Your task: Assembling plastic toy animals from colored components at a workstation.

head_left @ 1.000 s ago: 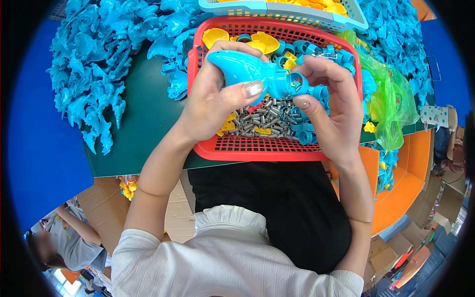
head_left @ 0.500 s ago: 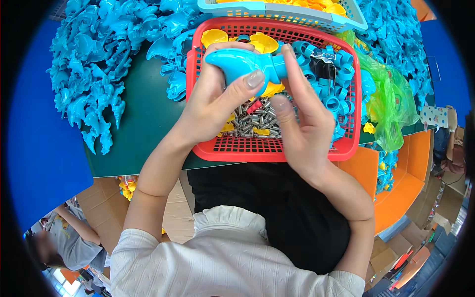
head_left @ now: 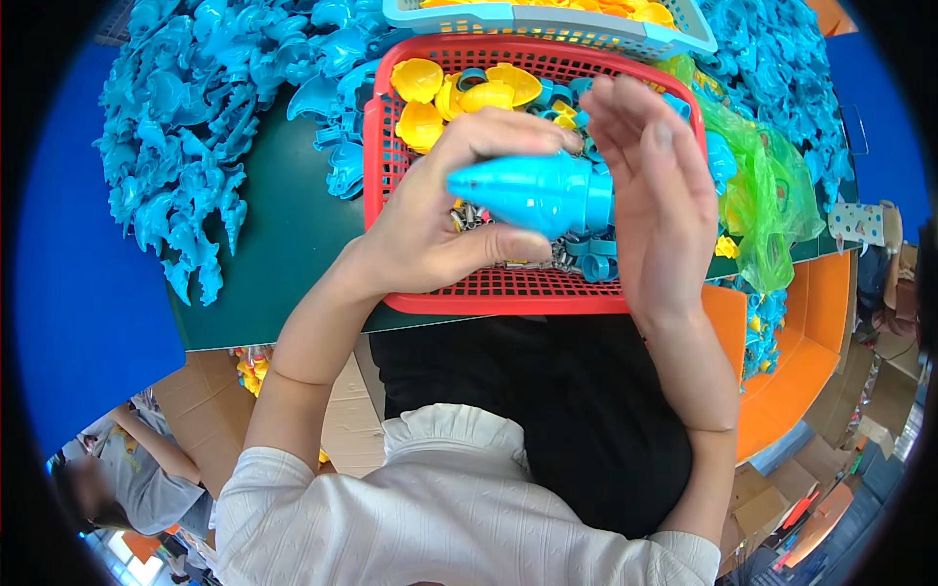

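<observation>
My left hand (head_left: 425, 230) is closed round a glossy blue plastic toy part (head_left: 528, 193), fingers over its far side and thumb below. The part lies level, its tapered end to the left and a ring-shaped collar to the right. My right hand (head_left: 669, 200) is open with fingers stretched, its palm at the collar end; whether it touches is unclear. Both hands are above a red basket (head_left: 528, 305) holding yellow shell pieces (head_left: 418, 80), blue rings (head_left: 594, 262) and small metal cylinders, partly hidden by my hands.
Heaps of blue plastic parts (head_left: 166, 127) cover the green table (head_left: 264, 244) at left and far right. A light blue basket (head_left: 557, 20) of yellow pieces stands behind. A green plastic bag (head_left: 772, 205) lies right of the red basket; an orange box (head_left: 801, 342) is below it.
The blue part has turned in my left hand and moved right and nearer. My right hand has shifted right, its fingers off the part's narrow end. More yellow pieces show.
</observation>
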The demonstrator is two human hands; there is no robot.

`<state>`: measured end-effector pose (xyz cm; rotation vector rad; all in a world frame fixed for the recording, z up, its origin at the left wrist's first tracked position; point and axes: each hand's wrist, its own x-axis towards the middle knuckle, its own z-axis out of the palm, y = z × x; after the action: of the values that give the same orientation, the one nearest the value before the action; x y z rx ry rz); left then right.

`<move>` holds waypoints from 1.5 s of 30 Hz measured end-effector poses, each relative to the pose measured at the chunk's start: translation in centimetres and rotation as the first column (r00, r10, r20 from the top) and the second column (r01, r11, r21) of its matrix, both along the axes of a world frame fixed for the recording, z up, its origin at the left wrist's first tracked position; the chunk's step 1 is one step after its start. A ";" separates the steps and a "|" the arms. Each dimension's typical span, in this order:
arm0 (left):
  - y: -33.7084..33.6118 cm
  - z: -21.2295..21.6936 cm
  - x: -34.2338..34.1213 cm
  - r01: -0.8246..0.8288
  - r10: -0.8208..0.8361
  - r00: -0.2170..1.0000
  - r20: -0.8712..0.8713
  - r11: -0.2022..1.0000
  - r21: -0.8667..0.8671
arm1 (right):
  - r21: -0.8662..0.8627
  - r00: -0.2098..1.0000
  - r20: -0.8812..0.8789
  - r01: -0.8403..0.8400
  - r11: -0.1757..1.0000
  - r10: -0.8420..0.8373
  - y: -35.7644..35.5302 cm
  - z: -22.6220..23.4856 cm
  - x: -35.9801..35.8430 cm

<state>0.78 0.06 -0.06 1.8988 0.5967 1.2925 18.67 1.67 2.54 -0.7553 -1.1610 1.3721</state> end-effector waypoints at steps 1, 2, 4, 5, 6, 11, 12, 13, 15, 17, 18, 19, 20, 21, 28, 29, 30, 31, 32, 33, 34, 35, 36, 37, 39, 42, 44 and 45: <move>-0.2 -0.1 0.2 0.018 -0.014 0.997 0.073 0.999 -0.049 | -0.057 0.997 0.017 0.070 0.996 -0.070 0.2 0.9 -0.9; -0.3 0.0 0.2 0.030 -0.026 0.997 0.074 0.998 -0.048 | -0.056 0.997 0.018 0.082 0.995 -0.082 0.3 0.8 -1.1; -0.7 0.3 -0.1 0.054 -0.052 0.998 0.033 0.995 -0.084 | -0.169 0.972 0.070 -0.211 0.963 0.225 0.4 0.5 -1.5; -0.9 0.6 0.0 0.034 -0.026 0.997 0.076 0.994 -0.106 | -0.234 0.966 0.032 -0.241 0.942 0.255 0.1 0.4 -2.2; -0.8 0.6 0.0 0.037 -0.029 0.997 0.076 0.993 -0.108 | -0.236 0.967 0.031 -0.239 0.942 0.253 0.1 0.2 -2.4; -0.7 1.0 -0.1 -0.014 0.014 1.000 0.009 1.000 -0.011 | -0.289 0.983 -0.087 -0.183 0.940 0.164 0.2 -0.2 -3.2; -0.7 1.0 0.0 -0.014 0.014 1.000 0.009 1.000 -0.009 | -0.310 0.987 -0.088 -0.157 0.938 0.136 0.2 -0.2 -3.3; -0.8 1.0 -0.1 -0.019 0.019 1.000 0.011 0.999 -0.036 | -0.309 0.986 -0.090 -0.161 0.937 0.140 0.0 -0.1 -3.4; -0.9 1.1 -0.1 -0.027 0.028 1.000 0.010 0.998 -0.061 | -0.342 0.989 -0.117 -0.127 0.931 0.091 -0.3 0.0 -3.5; -0.7 1.0 -0.2 -0.024 0.023 0.999 -0.029 0.999 -0.039 | -0.336 0.991 -0.052 -0.131 0.933 0.120 -0.3 0.6 -3.0; -0.5 0.9 -0.1 -0.027 0.026 0.999 -0.030 0.999 -0.035 | -0.331 0.989 0.015 -0.132 0.934 0.145 -0.1 0.9 -2.5; -0.5 1.1 -0.3 -0.138 0.142 0.988 -0.066 0.989 0.060 | -0.239 0.980 0.019 -0.187 0.953 0.198 0.2 0.8 -2.1; -0.4 1.1 -0.6 -0.244 0.260 0.961 -0.089 0.957 0.157 | -0.126 0.971 -0.055 -0.236 0.964 0.231 0.2 0.4 -1.8; -0.4 0.9 -0.9 -0.305 0.338 0.924 -0.180 0.934 0.184 | -0.035 0.956 0.113 -0.268 0.963 0.271 -0.5 0.8 -1.3; -1.1 0.0 -1.4 -0.241 0.266 0.959 0.099 0.946 -0.216 | 0.104 0.908 0.198 0.355 0.929 -0.369 0.6 -0.1 10.1; -1.1 -0.2 -1.6 -0.337 0.346 0.935 0.079 0.936 -0.104 | 0.060 0.946 -0.084 0.319 0.946 -0.314 1.4 0.0 14.5; -0.7 0.1 -1.3 -0.324 0.334 0.937 0.103 0.941 -0.099 | 0.076 0.866 -0.199 0.481 0.874 -0.459 1.2 0.9 18.5; -0.8 0.3 -1.4 -0.328 0.352 0.922 0.165 0.932 -0.152 | 0.026 0.798 -0.369 0.523 0.852 -0.478 1.2 -0.8 24.4; -0.8 0.6 -1.3 -0.312 0.355 0.904 0.236 0.928 -0.203 | 0.129 0.821 -0.392 0.496 0.859 -0.415 0.6 -3.8 32.0; -1.0 0.7 -1.5 -0.332 0.381 0.893 0.238 0.917 -0.223 | -0.141 0.507 -0.441 0.776 0.615 -0.741 0.7 -5.1 33.5; -1.0 1.0 -1.5 -0.330 0.379 0.891 0.250 0.919 -0.217 | -0.129 0.511 -0.444 0.777 0.617 -0.736 -3.4 -10.0 42.0; -0.4 1.3 -1.7 -0.264 0.329 0.870 0.366 0.940 -0.216 | 0.049 0.480 -0.152 0.877 0.478 -0.864 -5.4 -9.0 53.5; -0.5 0.7 -1.5 -0.338 0.403 0.856 0.323 0.910 -0.239 | -0.338 0.337 -0.463 0.788 0.515 -0.820 -3.2 -12.7 49.7; -0.3 0.8 -2.0 -0.500 0.529 0.825 0.197 0.847 -0.181 | -0.612 0.046 -0.648 0.563 0.555 -0.761 -2.5 -13.2 46.0; 1.1 1.4 -4.3 -0.689 0.693 0.713 0.108 0.721 -0.075 | -0.605 0.055 -0.702 0.481 0.635 -0.710 -2.8 -11.8 46.8; 2.2 1.2 -9.9 -0.900 0.913 0.315 -0.258 0.374 0.225 | -0.383 0.414 -0.623 0.579 0.720 -0.664 -0.5 -9.3 41.4; 2.6 -0.5 -12.4 -0.882 0.896 0.214 -0.389 0.348 0.316 | -0.117 0.748 -0.577 0.320 0.940 -0.326 0.9 -6.7 39.0; 2.6 -1.2 -12.9 -0.845 0.827 0.098 -0.554 0.363 0.392 | 0.013 0.805 -0.594 0.012 1.000 -0.002 2.0 -5.0 36.3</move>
<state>-12.14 2.63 -1.24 1.9811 2.4369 1.0364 54.97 3.65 -2.44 -0.2677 -0.6619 1.4466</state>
